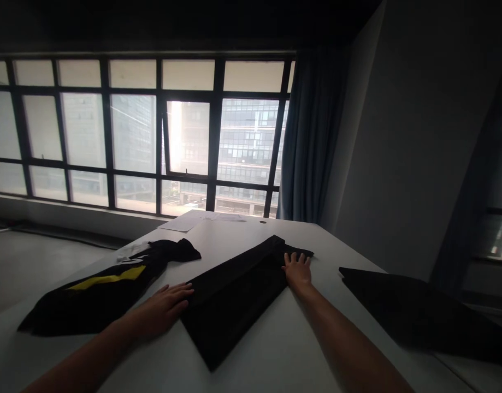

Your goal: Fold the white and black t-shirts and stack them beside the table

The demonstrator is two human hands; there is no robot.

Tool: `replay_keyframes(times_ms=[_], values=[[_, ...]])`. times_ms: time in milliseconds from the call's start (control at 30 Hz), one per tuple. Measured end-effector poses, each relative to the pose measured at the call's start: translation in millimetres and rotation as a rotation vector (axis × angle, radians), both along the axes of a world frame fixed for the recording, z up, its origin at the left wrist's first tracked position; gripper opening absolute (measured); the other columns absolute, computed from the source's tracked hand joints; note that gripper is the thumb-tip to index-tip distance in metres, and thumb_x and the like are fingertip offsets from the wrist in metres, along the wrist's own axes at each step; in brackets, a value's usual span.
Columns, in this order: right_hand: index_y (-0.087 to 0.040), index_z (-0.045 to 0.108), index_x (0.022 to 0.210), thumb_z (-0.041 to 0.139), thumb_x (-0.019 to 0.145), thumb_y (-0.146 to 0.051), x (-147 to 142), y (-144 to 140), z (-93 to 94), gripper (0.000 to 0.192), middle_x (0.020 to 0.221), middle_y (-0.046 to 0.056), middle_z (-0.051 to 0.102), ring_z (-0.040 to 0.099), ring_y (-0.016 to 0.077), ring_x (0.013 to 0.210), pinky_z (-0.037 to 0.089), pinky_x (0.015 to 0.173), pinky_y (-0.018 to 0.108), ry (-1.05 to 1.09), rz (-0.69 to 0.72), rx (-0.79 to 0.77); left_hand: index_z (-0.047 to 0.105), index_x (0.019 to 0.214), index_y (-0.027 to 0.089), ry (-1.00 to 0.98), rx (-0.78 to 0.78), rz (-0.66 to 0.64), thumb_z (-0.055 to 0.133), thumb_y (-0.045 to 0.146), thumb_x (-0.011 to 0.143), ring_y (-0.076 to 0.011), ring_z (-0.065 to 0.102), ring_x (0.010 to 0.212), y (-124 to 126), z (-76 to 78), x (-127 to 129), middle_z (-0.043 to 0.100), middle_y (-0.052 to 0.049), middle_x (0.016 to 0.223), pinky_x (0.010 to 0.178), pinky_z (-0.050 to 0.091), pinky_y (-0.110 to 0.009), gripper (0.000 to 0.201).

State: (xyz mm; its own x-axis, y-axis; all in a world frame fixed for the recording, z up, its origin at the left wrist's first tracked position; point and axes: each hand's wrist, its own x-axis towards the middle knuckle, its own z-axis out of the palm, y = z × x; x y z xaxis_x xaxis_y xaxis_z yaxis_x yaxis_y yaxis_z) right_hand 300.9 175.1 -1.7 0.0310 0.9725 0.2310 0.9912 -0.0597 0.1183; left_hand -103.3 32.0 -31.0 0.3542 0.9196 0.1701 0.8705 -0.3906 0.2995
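A black garment (238, 292), folded into a long strip, lies slanted across the white table in front of me; its exact kind I cannot make out. My left hand (166, 307) rests flat at its left edge, fingertips touching the cloth. Near the far right end, my right hand (298, 271) is spread with its fingers on the fabric, beside a narrow dark flap that sticks out to the right. Neither hand grips anything.
To the left lies a black garment with a yellow stripe (107, 277) and some white on it. Another dark cloth (414, 308) lies at the right edge. Papers (181, 222) are at the far end of the white table (316, 338). Beyond are windows and a blue curtain (310, 136).
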Motion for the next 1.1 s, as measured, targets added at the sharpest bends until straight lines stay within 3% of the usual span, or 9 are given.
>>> replay_keyframes(times_ms=[133, 267, 400, 500, 633, 733, 833, 967, 1100], values=[[-0.019, 0.056, 0.131, 0.028, 0.097, -0.055, -24, -8, -7.1, 0.057, 0.136, 0.02, 0.052, 0.055, 0.0374, 0.118, 0.038, 0.097, 0.054, 0.182, 0.043, -0.117, 0.053, 0.138, 0.034, 0.052, 0.019, -0.008, 0.038, 0.055, 0.094, -0.0285, 0.039, 0.139, -7, 3.7, 12, 0.046, -0.002, 0.15, 0.116, 0.031, -0.046, 0.051], [-0.028, 0.047, 0.141, 0.042, 0.086, -0.071, -24, -17, -10.7, 0.071, 0.147, 0.015, 0.043, 0.041, 0.0403, 0.132, 0.036, 0.1, 0.055, 0.215, 0.12, -0.318, 0.057, 0.135, 0.035, 0.089, 0.018, -0.019, 0.043, 0.053, 0.092, -0.0325, 0.046, 0.131, -19, 18.7, 33, 0.053, -0.005, 0.144, 0.109, 0.038, -0.05, 0.048], [-0.022, 0.055, 0.134, 0.039, 0.096, -0.052, 5, -23, 2.8, 0.05, 0.141, 0.017, 0.049, 0.043, 0.0378, 0.13, 0.028, 0.105, 0.055, 0.069, 0.013, -0.104, 0.054, 0.137, 0.036, 0.192, -0.011, -0.137, 0.05, 0.054, 0.087, -0.0371, 0.049, 0.124, -40, 36.9, 72, 0.056, -0.01, 0.137, 0.103, 0.041, -0.056, 0.053], [-0.017, 0.062, 0.124, 0.042, 0.097, -0.043, 14, -45, 13.2, 0.042, 0.13, 0.018, 0.057, 0.055, 0.0345, 0.118, 0.031, 0.103, 0.052, 0.036, 0.078, 0.004, 0.054, 0.138, 0.029, 0.312, -0.01, -0.194, 0.047, 0.048, 0.089, -0.0376, 0.056, 0.115, -54, 44.8, 111, 0.058, -0.017, 0.13, 0.096, 0.045, -0.057, 0.053], [-0.022, 0.057, 0.133, 0.041, 0.095, -0.053, 5, -90, 10.2, 0.052, 0.134, 0.015, 0.056, 0.058, 0.03, 0.116, 0.042, 0.097, 0.044, 0.212, 0.296, -0.178, 0.062, 0.126, 0.022, 0.346, 0.021, -0.22, 0.046, 0.041, 0.089, -0.0326, 0.067, 0.093, -62, 51.0, 153, 0.064, -0.016, 0.118, 0.081, 0.053, -0.049, 0.044], [-0.022, 0.044, 0.145, 0.047, 0.09, -0.057, 4, -110, 0.8, 0.065, 0.151, 0.014, 0.039, 0.039, 0.0351, 0.136, 0.035, 0.107, 0.049, 0.228, 0.353, -0.349, 0.068, 0.109, 0.022, 0.246, -0.014, -0.343, 0.054, 0.051, 0.085, -0.0291, 0.069, 0.086, -60, 54.3, 174, 0.069, -0.01, 0.102, 0.075, 0.054, -0.04, 0.041], [-0.023, 0.04, 0.147, 0.04, 0.096, -0.049, 16, -116, -1.0, 0.057, 0.157, 0.013, 0.03, 0.026, 0.0349, 0.143, 0.024, 0.113, 0.055, 0.183, 0.389, -0.303, 0.069, 0.11, 0.026, 0.125, -0.031, -0.498, 0.062, 0.064, 0.076, -0.0284, 0.066, 0.096, -56, 53.4, 184, 0.069, -0.006, 0.103, 0.083, 0.052, -0.037, 0.052], [-0.024, 0.053, 0.138, 0.045, 0.096, -0.034, 34, -131, 12.4, 0.044, 0.149, 0.012, 0.044, 0.044, 0.0301, 0.133, 0.029, 0.112, 0.047, 0.143, 0.504, -0.11, 0.066, 0.12, 0.029, 0.071, 0.044, -0.531, 0.07, 0.067, 0.067, -0.0305, 0.06, 0.109, -53, 46.3, 183, 0.064, -0.007, 0.121, 0.096, 0.045, -0.043, 0.064], [-0.03, 0.056, 0.136, 0.059, 0.086, -0.043, 49, -164, 24.1, 0.051, 0.147, 0.007, 0.047, 0.053, 0.0329, 0.125, 0.041, 0.104, 0.045, 0.289, 0.544, -0.311, 0.068, 0.117, 0.032, 0.025, 0.028, -0.498, 0.066, 0.052, 0.079, -0.0285, 0.06, 0.112, -55, 40.0, 174, 0.064, -0.005, 0.125, 0.098, 0.045, -0.043, 0.043]])
